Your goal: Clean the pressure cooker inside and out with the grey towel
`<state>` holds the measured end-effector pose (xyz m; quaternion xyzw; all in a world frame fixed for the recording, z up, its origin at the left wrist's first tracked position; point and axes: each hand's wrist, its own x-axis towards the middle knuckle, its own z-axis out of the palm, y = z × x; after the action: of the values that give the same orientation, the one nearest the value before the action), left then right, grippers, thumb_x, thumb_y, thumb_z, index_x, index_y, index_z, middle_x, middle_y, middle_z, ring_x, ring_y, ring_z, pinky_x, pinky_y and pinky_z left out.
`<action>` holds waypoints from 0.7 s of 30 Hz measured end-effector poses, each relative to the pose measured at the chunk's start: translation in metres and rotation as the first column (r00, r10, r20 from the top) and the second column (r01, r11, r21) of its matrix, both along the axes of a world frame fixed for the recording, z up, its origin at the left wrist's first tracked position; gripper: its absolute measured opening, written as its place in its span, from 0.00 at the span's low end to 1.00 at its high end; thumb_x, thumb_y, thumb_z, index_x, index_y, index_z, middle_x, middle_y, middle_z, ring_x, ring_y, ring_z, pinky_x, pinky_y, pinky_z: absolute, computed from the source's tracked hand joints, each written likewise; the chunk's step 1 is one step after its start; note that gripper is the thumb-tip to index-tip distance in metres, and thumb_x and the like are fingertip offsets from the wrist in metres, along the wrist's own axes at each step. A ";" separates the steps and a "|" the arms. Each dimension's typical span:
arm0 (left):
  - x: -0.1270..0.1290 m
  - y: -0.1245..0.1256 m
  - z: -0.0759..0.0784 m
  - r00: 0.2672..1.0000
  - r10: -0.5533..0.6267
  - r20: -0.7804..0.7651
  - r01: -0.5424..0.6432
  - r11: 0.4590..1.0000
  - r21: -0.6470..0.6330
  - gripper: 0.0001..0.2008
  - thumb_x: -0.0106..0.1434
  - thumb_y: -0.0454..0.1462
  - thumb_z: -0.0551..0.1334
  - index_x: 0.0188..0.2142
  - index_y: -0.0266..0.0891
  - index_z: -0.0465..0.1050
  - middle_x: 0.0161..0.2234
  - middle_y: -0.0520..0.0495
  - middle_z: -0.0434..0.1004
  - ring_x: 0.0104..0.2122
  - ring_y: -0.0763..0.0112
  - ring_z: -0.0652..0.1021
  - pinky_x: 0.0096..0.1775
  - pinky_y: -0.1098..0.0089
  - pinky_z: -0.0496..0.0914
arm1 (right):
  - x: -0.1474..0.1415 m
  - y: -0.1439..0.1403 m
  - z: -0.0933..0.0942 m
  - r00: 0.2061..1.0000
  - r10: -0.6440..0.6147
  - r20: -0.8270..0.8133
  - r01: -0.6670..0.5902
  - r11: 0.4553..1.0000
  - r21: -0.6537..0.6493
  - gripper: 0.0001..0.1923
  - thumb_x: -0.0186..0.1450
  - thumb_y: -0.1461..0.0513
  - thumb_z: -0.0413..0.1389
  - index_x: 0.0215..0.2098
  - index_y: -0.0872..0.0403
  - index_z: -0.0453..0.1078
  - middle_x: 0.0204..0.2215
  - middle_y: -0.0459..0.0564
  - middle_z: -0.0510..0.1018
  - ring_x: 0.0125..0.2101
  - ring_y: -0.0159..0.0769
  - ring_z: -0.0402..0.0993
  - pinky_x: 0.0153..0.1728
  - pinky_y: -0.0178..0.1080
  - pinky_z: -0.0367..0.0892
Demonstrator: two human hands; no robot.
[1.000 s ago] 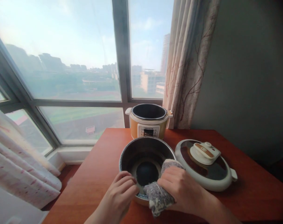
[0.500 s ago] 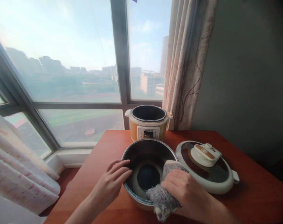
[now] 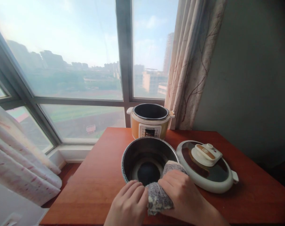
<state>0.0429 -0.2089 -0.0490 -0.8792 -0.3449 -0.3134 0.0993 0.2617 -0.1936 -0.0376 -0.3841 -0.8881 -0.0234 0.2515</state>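
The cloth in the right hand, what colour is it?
The cloth is mottled grey with paler flecks, seen best in the head view, gripped by the right hand.

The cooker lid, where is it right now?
The cooker lid lies handle up on the red table, to the right of the steel inner pot and in front of the curtain.

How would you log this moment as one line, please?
left hand: on inner pot near rim | right hand: gripping cloth at rim | lid: on table
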 end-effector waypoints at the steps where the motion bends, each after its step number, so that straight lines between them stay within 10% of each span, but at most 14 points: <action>1: -0.003 0.002 0.002 1.000 -0.015 -0.013 0.015 1.000 -0.014 0.12 0.69 0.32 0.51 0.40 0.40 0.73 0.34 0.47 0.79 0.36 0.65 0.80 0.49 0.64 0.73 | 0.002 0.001 0.001 1.000 0.015 0.010 -0.015 1.000 -0.007 0.19 0.61 0.45 0.61 0.31 0.51 0.67 0.28 0.47 0.76 0.31 0.40 0.68 0.34 0.42 0.50; 10: -0.056 0.040 0.025 0.926 -0.261 -0.272 0.251 0.965 -0.071 0.08 0.70 0.32 0.54 0.34 0.42 0.69 0.33 0.53 0.79 0.34 0.72 0.80 0.51 0.69 0.72 | 0.034 0.010 0.013 0.987 0.146 0.066 -0.132 0.975 -0.176 0.18 0.63 0.47 0.62 0.37 0.51 0.69 0.33 0.46 0.77 0.35 0.39 0.69 0.37 0.41 0.55; 21: -0.087 0.076 0.038 0.960 -0.187 -0.210 0.195 0.981 0.015 0.15 0.62 0.26 0.54 0.43 0.44 0.73 0.48 0.51 0.81 0.58 0.66 0.72 0.65 0.60 0.57 | 0.026 0.006 0.018 0.990 0.101 0.093 -0.082 0.978 -0.192 0.15 0.63 0.50 0.62 0.37 0.51 0.69 0.34 0.46 0.77 0.36 0.41 0.69 0.37 0.42 0.55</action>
<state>-0.0442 -0.1329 -0.0113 -0.9344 -0.2406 -0.2338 0.1196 0.2879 -0.1872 -0.0199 -0.3629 -0.9149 0.0522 0.1691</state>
